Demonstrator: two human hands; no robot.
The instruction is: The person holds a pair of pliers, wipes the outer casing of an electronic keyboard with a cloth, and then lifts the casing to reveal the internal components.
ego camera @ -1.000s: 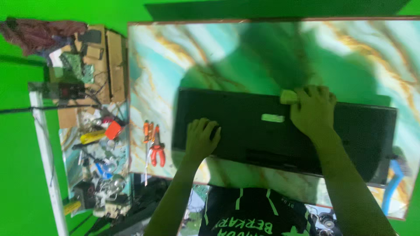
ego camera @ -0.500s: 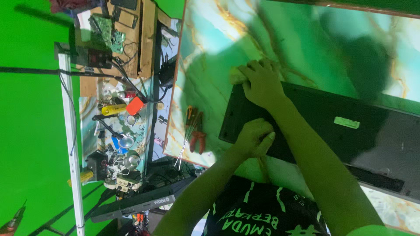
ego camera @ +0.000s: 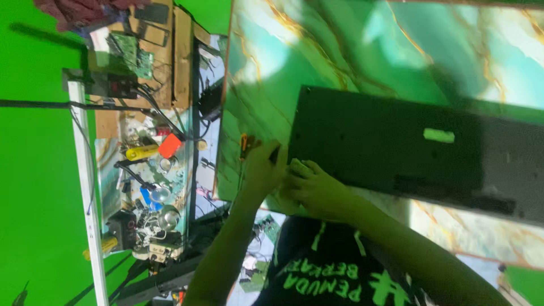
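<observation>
I have both hands at the near left corner of the long flat black panel [ego camera: 396, 147] on the green marbled worktop [ego camera: 340, 51], left hand [ego camera: 262, 167] curled on its edge, right hand [ego camera: 311, 190] pressing a pale cloth [ego camera: 298, 168], wiping barely begun.

Black flat device [ego camera: 391, 141] with a green sticker [ego camera: 438, 135] on green-and-gold marbled tabletop [ego camera: 317, 51].

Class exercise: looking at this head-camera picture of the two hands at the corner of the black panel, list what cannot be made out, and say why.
- Head view: what the left hand grips; its fingers cover it.
- Head view: the pale item under the right hand; mostly covered and blurred.
- Head view: the black panel, cut off by the right edge.
- Head view: the small parts on the cluttered side bench; too small and blurred.
</observation>
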